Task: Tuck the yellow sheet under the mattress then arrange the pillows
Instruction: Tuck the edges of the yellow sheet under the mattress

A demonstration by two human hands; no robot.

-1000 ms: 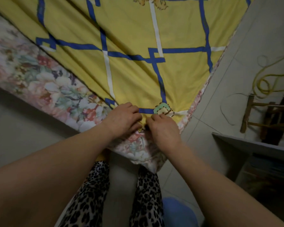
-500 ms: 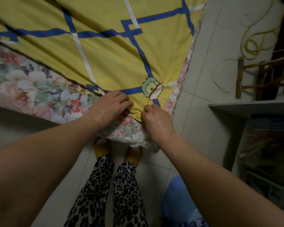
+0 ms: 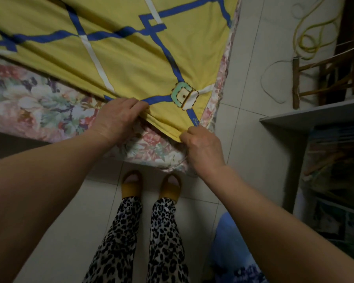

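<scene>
The yellow sheet (image 3: 131, 58), crossed by blue and white bands, covers the top of the floral mattress (image 3: 39, 107). Its corner hangs at the mattress corner near me. My left hand (image 3: 119, 119) grips the sheet's lower edge with the fingers curled over the fold. My right hand (image 3: 200, 144) pinches the sheet's corner tip just right of that. The mattress's floral side shows below and between both hands. No pillows are in view.
I stand on a pale tiled floor (image 3: 249, 139) in yellow slippers (image 3: 131, 186). A grey shelf unit (image 3: 315, 113) stands at the right, a wooden chair (image 3: 323, 72) and a coiled yellow cord (image 3: 311, 41) behind it. A blue bundle (image 3: 233, 252) lies at lower right.
My hands have moved apart along the sheet's edge, the right one sliding to the corner tip. The view has tilted down, so my feet show.
</scene>
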